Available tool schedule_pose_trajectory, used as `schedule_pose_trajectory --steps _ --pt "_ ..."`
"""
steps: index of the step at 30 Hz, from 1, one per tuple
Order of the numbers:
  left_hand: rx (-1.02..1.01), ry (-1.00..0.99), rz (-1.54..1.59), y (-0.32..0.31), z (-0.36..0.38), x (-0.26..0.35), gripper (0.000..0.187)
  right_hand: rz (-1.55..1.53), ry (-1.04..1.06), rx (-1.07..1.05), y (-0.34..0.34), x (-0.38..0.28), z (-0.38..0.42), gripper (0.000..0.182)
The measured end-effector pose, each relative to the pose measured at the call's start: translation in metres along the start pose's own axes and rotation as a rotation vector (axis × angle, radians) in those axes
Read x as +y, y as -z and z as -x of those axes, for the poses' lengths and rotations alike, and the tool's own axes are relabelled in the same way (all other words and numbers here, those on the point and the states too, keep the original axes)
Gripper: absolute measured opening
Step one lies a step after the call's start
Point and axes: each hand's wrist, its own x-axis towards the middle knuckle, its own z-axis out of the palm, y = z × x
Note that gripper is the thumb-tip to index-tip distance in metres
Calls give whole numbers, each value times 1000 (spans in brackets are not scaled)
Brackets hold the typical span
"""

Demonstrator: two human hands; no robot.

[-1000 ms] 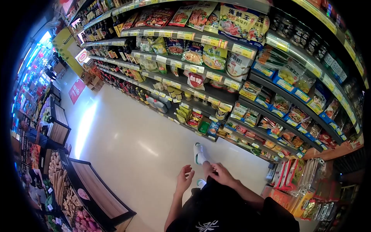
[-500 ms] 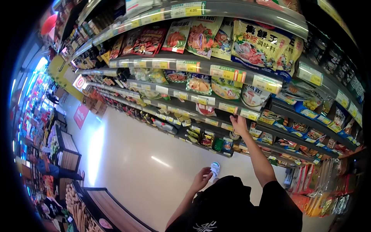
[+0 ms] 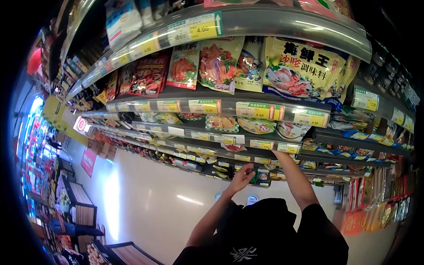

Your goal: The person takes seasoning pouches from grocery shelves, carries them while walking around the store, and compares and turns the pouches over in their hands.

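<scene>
My right arm reaches up to the shelving, and its hand goes in below a shelf edge with price tags. The fingers are hidden behind that edge, so what they touch does not show. In front of the lower shelves, my left hand hangs in the air with loosely bent fingers and nothing in it. Just above the right hand's shelf edge stand a white pouch and a green-and-yellow pouch. Higher up sits a large yellow seasoning bag beside a pouch with a shrimp picture.
Jars line the upper right shelf. Hanging packets are at the lower right. Wooden-sided display stands stand across the aisle floor, and another person is at the far left.
My right hand has gone from the shelf's front edge to in under it, out of sight. The left hand has risen towards the lower shelves. My view has moved closer to the shelving.
</scene>
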Motion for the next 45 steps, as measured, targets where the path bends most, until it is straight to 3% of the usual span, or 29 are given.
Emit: schedule_pose_trajectory --steps 4,6,11,17,20,21,24,25,29,32,33,36,37,40,42,43,45 --pt "13 -38 -73 5 -56 -1 51 -15 -21 30 -10 -6 3 50" --pt "22 -64 -104 7 -85 -30 55 -21 -44 54 -19 -11 3 50" --pt "-47 -125 -285 24 -120 -23 38 -37 -97 107 -33 -24 -11 50" --pt "-173 -2 -574 30 -135 -25 44 -53 -124 167 -26 5 -9 50" --pt "-254 252 -630 28 -142 -21 43 -55 -128 180 -20 18 -8 50" --pt "-167 139 -710 25 -140 -25 42 -60 -127 185 -20 22 -5 50" --pt "-206 180 -517 31 -144 -34 47 -67 -118 185 -17 33 -1 49" --pt "-213 98 -596 34 -141 -27 52 -72 -111 185 -16 35 2 49" --pt "-481 289 -672 47 -141 26 60 -109 -52 201 -23 34 21 49" --pt "-428 136 -628 57 -152 -23 59 -128 51 300 -36 25 33 47" --pt "-472 170 -666 57 -157 -29 58 -63 137 427 -58 38 18 39" --pt "-470 232 -671 57 -144 20 55 -112 239 719 -82 38 19 23" --pt "-400 115 -650 56 -143 9 52 -124 335 852 -83 34 22 16" --pt "-389 148 -637 56 -143 -7 48 -264 238 734 -86 48 52 7" --pt "-345 144 -613 57 -143 -17 49 -372 300 981 -68 8 93 7" --pt "-317 142 -589 55 -141 -22 49 -346 373 1020 -64 0 107 16" --pt "-392 237 -709 55 -126 36 56 -332 428 948 -78 22 118 17"
